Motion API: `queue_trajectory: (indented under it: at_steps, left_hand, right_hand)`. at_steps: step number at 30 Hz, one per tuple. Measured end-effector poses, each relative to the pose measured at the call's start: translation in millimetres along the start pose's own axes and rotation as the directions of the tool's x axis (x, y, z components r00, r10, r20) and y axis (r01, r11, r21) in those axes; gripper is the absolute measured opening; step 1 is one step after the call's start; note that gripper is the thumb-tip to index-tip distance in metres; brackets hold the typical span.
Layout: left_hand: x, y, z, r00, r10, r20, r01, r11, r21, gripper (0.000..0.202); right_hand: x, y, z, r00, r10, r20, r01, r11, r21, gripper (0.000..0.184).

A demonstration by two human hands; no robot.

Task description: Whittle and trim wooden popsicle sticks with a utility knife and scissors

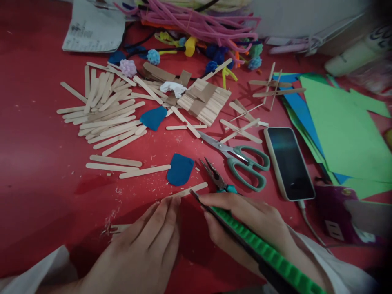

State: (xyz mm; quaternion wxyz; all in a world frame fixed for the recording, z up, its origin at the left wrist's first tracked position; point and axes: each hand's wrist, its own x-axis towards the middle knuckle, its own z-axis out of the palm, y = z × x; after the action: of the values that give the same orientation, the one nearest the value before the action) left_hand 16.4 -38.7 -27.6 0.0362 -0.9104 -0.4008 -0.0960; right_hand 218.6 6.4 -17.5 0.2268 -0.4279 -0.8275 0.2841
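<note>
My right hand (pixel 254 220) is closed around a green and black utility knife (pixel 245 232), its blade tip over a wooden craft stick (pixel 196 188). Pressed down on that stick's left part is my left hand (pixel 147 241), its fingers held together and hiding the rest of it. Just beyond the stick lies a blue cut piece (pixel 180 169), touching the end of another craft stick (pixel 145 171). Cut stick bits (pixel 120 228) show beside my left hand. Needle-nose pliers (pixel 217 173) rest ahead of my right hand, with green-handled scissors (pixel 235 157) behind them.
A heap of craft sticks (pixel 104 110) spreads at the left back, near a joined stick panel (pixel 205 100). On the right are a phone (pixel 289 163) with a cable and green and blue sheets (pixel 343 126). Pink pipe cleaners (pixel 196 22) lie at the back.
</note>
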Motion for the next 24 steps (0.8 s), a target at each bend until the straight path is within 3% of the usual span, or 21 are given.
queue_trajectory:
  at_steps: [7,12,16,19,24]
  left_hand:
    - [-4,-2,6.9,1.000,0.001,0.021,0.000,0.998,-0.061,0.050]
    - [-5,-8,3.8,0.999,-0.034,-0.012,0.033,0.995,-0.092,0.036]
    - [6,-21,6.7,0.993,-0.113,-0.034,0.112,0.993,-0.044,0.029]
    - [17,-30,12.0,0.984,-0.178,-0.015,0.174,0.974,-0.144,0.020]
    - [23,-37,16.0,0.990,-0.141,-0.003,0.136,0.958,-0.252,0.018]
  right_hand:
    - [4,2,-11,0.998,0.001,0.058,-0.011,0.983,0.185,0.029]
    - [10,4,-18,0.996,0.081,0.032,-0.084,0.990,0.113,0.031]
    - [12,9,-15,0.995,0.099,0.030,-0.103,0.971,0.216,0.021]
    - [15,14,-14,0.994,0.092,0.052,-0.103,0.955,0.277,0.016]
    - [21,22,-15,0.998,0.003,0.062,-0.018,0.970,0.243,0.009]
